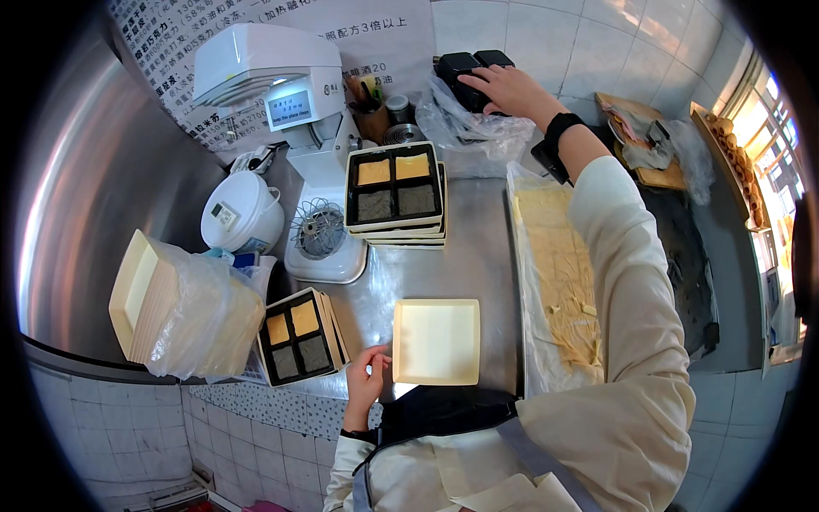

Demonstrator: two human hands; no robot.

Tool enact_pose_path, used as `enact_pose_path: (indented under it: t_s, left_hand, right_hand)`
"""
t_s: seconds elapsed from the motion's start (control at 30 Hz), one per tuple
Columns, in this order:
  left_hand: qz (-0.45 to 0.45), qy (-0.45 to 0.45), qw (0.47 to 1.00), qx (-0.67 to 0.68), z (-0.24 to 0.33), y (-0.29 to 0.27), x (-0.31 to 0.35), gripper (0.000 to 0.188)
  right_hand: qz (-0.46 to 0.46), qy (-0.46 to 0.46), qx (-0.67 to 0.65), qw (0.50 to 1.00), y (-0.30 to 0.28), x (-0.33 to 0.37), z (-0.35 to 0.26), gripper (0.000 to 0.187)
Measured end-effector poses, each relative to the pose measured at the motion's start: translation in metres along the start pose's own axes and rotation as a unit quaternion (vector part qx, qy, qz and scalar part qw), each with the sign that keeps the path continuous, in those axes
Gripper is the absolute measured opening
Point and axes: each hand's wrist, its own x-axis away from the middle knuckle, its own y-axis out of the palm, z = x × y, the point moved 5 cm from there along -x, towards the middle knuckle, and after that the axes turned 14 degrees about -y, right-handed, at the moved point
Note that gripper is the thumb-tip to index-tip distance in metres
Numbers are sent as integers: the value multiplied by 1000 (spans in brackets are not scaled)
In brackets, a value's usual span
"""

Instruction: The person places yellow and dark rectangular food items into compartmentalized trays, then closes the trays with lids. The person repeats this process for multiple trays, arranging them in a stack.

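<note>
At the back, my right hand (503, 90) reaches over a black compartment tray (461, 64), its fingers curled on the tray and its thumb at the near side. Clear plastic bagging (478, 132) lies around and below that tray. My left hand (365, 382) is low at the counter's near edge, fingers loosely bent and apart, with nothing visible in them. Just right of it sits a shallow, square cream tray (437, 341) with nothing in it. Left of it is a stack of filled trays with a black four-part insert (296, 337), two compartments holding yellow squares and two dark.
A similar filled stack (394, 192) stands farther back beside a white stand mixer (311, 128) and a wire whisk (319, 230). Bagged cream trays (183, 307) and a white bucket (242, 212) are left. A long sheet of yellow cake (554, 282) lies under my right arm.
</note>
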Motion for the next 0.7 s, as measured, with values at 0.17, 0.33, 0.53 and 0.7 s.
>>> enact_pose_path:
  t_s: [0.17,0.33,0.53,0.7]
  left_hand:
    - [12,31,992,-124,9,0,4,20]
    - [6,64,986,-152,13,2,8,21]
    - [11,109,980,-169,20,3,13,16]
    - [6,102,978,-182,23,4,13,14]
  right_hand:
    - [-82,13,-71,994,-7,-10,-3,85]
    - [-115,-4,-41,993,-4,-16,-1,91]
    - [-93,-14,-36,995,7,-13,5,90]
    - [-91,-23,-21,995,6,-15,2,85]
